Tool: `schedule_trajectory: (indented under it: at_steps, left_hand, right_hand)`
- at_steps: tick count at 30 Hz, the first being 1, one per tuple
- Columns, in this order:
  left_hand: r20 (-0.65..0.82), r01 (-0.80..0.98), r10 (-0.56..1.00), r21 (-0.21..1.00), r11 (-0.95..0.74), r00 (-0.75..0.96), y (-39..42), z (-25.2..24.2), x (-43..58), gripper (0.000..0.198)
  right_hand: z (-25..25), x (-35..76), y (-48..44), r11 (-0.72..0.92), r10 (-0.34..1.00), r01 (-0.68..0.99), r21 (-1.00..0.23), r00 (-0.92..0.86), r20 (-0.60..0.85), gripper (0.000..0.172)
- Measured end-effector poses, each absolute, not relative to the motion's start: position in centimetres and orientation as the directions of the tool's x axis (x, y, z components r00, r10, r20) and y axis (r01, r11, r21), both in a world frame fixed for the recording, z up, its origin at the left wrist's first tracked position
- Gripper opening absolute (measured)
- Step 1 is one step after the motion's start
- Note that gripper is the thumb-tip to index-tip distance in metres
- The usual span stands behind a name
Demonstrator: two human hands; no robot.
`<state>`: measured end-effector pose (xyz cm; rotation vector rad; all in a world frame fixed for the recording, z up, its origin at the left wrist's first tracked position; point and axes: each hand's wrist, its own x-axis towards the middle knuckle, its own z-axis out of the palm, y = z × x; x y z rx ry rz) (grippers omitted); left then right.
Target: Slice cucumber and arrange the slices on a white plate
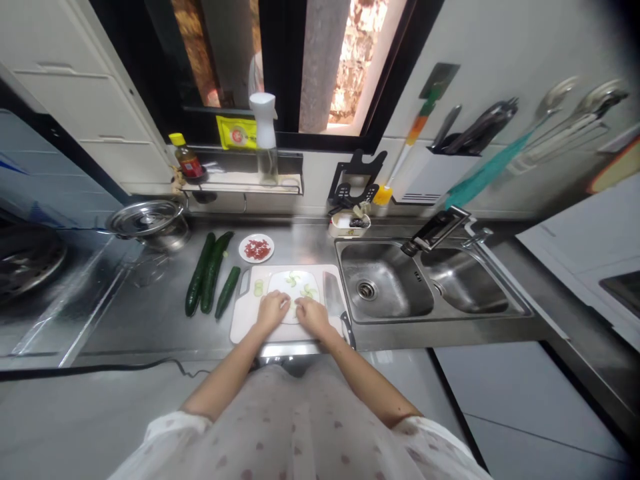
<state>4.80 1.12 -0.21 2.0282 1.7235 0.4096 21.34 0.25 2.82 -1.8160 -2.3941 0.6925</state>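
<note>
Head view: your left hand (271, 311) and right hand (313, 316) hide part of the plate (277, 282). Whether either grips anything, you cannot tell.

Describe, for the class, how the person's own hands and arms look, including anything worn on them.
The left hand and right hand are ungloved, with no watch or bracelet visible. The white left sleeve and right sleeve end near the elbows; small darker spots mark the fabric.
</note>
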Motion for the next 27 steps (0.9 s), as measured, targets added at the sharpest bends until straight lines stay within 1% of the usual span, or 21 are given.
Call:
schedule_trajectory:
  at_steps: [2,5,8,10,15,18,23,27]
  left_hand:
    - [-0.029,0.84,0.997,0.541,-0.047,0.074,0.8,-0.3,4.0,0.023]
    - [-0.016,0.828,0.991,0.548,0.12,-0.133,0.5,-0.4,1.8,0.022]
    - [-0.058,0.806,0.944,0.506,0.307,-0.323,0.6,-0.5,-0.5,0.022]
    - [-0.087,0.798,0.918,0.467,0.38,-0.386,0.9,-0.5,-1.5,0.024]
    - [-0.163,0.815,0.899,0.381,0.438,-0.407,1.8,-0.3,-1.6,0.038]
    - [-0.186,0.818,0.888,0.345,0.461,-0.422,2.1,-0.4,-1.2,0.04]
    - [-0.199,0.814,0.888,0.355,0.46,-0.415,2.5,-0.7,-1.1,0.036]
    - [-0.201,0.784,0.875,0.39,0.483,-0.439,2.8,-1.0,-1.0,0.032]
  right_hand:
    - [2.8,21.7,0.1,0.177,0.943,0.894,-0.411,-0.274,-0.191,0.036]
    - [2.7,22.4,-0.5,0.139,0.961,0.878,-0.458,-0.231,-0.15,0.034]
    - [2.6,23.1,-1.1,0.136,0.972,0.845,-0.517,-0.215,-0.096,0.033]
    - [2.6,23.3,-1.3,0.136,0.974,0.83,-0.541,-0.21,-0.078,0.034]
    - [3.1,23.2,-1.4,0.151,0.976,0.806,-0.572,-0.215,-0.045,0.034]
    - [3.2,23.1,-1.3,0.15,0.977,0.795,-0.588,-0.211,-0.035,0.033]
    - [3.2,23.3,-1.4,0.131,0.979,0.779,-0.613,-0.2,-0.045,0.033]
    - [3.0,23.5,-1.5,0.143,0.978,0.758,-0.636,-0.206,-0.025,0.033]
